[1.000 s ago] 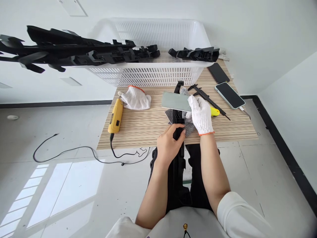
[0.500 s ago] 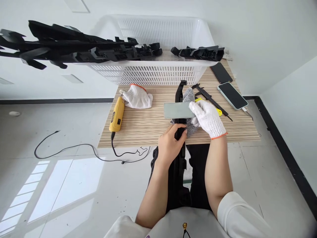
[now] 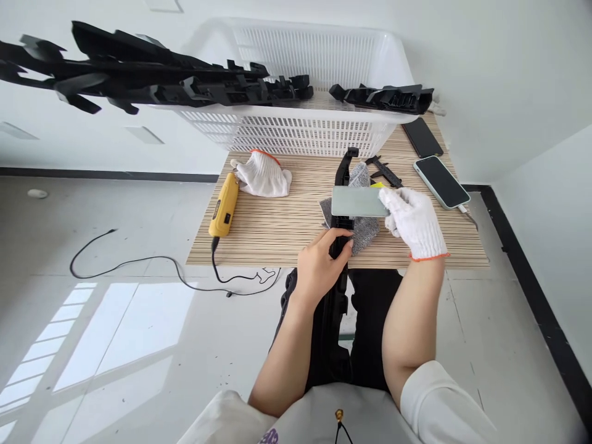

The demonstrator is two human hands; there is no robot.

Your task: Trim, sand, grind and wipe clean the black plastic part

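Long blk part (image 3: pixel 340 302), ctr to lower ctr of frame: prob. light, stiff plastic, edges maybe brittle; best held mid-length, where L hand (image 3: pixel 320 264) has fingers pinching it. Gloved R hand (image 3: pixel 415 223) grips pale plate (image 3: pixel 357 201) by R end; likely rigid, slick.

There are two hands (image 3: pixel 320 264), two phones (image 3: pixel 441 181), one plate (image 3: pixel 358 201), one caliper (image 3: pixel 389 176) and one basket (image 3: pixel 300 131).

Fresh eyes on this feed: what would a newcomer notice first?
Probably the long black parts jutting out past the left side of the white basket. Next, at centre, the gloved right hand holding a pale plate over a black strip, with the bare left hand on it. Then the yellow tool at the table's left.
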